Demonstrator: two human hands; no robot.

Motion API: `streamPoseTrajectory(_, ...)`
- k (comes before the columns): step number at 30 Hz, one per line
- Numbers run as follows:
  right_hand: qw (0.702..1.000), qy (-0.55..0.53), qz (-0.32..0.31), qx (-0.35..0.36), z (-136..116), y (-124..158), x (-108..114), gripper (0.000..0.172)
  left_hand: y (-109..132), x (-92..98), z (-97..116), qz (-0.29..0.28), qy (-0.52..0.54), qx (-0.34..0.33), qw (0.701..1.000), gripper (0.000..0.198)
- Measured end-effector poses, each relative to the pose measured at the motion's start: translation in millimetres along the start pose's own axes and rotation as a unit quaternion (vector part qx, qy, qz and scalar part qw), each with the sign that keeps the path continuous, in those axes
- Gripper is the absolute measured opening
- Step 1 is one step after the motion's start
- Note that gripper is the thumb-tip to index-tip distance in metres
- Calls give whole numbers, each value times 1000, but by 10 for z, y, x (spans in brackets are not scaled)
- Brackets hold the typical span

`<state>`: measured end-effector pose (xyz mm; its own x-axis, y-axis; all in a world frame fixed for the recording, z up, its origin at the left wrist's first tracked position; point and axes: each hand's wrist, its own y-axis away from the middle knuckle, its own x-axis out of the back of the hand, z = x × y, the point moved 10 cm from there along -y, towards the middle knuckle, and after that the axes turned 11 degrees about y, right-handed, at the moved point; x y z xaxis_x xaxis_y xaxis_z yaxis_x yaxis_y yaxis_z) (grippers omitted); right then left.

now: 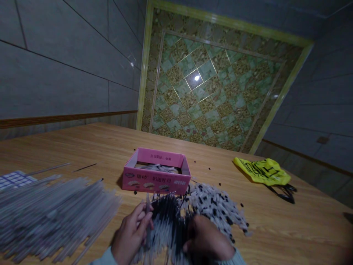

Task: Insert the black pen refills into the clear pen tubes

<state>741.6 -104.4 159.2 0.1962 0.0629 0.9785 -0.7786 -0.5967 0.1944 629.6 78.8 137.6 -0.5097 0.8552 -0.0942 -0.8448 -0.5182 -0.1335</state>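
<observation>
My left hand (131,232) is at the bottom centre, its fingers pinched round a thin grey stick (148,206) that points upward. My right hand (208,239) is curled, fingers down, over a heap of short white and black tubes (209,206) on the wooden table (275,228); what it holds is hidden. A large pile of long thin grey sticks (52,213) lies to the left of my left hand. Just beyond the hands stands an open pink cardboard box (157,180) with a few sticks inside.
A yellow bag (261,171) lies at the right with black scissors (285,192) beside it. A white gridded sheet (15,179) sits at the left edge. Small black bits are scattered near the box. Tiled walls rise behind the table.
</observation>
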Motion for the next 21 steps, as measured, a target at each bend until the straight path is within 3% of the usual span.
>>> streamPoseTrajectory(6, 1000, 5, 27, -3, -123, -6, 1, 33, -7, 14, 8, 5, 14, 0, 1000, 24)
streamPoseTrajectory(15, 994, -62, 76, -43, 5, -144, -96, 10, -7, -3, 24, 1, 3, 2, 1000, 23)
streamPoseTrajectory(21, 972, -202, 118, -15, 6, -242, 66, 9, -48, 67, 15, 19, 71, 10, 997, 25)
